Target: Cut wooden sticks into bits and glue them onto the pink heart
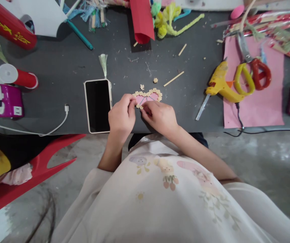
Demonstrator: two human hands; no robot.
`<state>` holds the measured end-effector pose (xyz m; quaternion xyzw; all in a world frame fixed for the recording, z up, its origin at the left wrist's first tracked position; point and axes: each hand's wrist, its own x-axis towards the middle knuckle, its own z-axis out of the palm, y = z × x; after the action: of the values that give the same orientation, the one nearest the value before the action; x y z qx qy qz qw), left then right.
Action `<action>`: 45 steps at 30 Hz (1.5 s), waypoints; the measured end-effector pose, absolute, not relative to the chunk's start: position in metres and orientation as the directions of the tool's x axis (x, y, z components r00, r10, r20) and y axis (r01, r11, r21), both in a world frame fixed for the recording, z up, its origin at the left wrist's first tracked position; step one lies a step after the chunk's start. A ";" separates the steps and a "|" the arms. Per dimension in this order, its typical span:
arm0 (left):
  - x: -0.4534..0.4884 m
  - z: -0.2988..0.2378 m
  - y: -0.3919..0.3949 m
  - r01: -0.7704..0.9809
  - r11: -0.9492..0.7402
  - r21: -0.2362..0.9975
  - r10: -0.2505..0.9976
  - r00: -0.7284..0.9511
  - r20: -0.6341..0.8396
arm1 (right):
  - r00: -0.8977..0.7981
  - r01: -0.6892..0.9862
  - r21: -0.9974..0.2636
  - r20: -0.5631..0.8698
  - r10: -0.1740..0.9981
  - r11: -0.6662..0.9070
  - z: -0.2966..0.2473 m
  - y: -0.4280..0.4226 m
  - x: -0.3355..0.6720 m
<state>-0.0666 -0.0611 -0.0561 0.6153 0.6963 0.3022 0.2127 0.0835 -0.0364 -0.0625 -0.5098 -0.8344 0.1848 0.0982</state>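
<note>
A pink heart-shaped piece [153, 97] lies on the dark table in front of me, its upper edge lined with small cream flower-like bits and thin dark lines across its face. My left hand [122, 113] has its fingertips pinched at the piece's left edge. Curled fingers of my right hand [160, 116] are pressed together at the lower edge, close to a few cream bits; whatever they hold is hidden. Just above the heart lie two loose cream flowers, one a left flower [142, 87] and the other a right flower [155, 80].
A phone [98, 106] lies left of my left hand. Thin wooden sticks [173, 78] are scattered beyond the heart. To the right, a yellow glue gun [219, 82] and scissors [246, 72] rest over pink paper [261, 108]. A thread spool [18, 75] and cable [59, 125] are left.
</note>
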 end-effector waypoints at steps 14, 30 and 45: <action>-0.066 -0.057 -0.062 0.730 0.061 0.680 0.986 -0.148 0.071 | -0.421 0.791 -0.502 -0.031 0.906 0.350 -0.064 -0.033 0.086; -0.064 -0.055 -0.063 0.752 0.052 0.657 0.986 -0.142 0.084 | -0.433 0.767 -0.533 -0.017 0.901 0.359 -0.065 -0.033 0.087; -0.065 -0.055 -0.063 0.730 0.057 0.681 0.988 -0.141 0.068 | -0.447 0.741 -0.570 -0.026 0.894 0.354 -0.056 -0.035 0.096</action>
<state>-0.0650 -0.0629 -0.0545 0.6186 0.6941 0.2979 0.2165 0.0961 -0.0348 -0.0560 -0.5049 -0.8097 0.2608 0.1466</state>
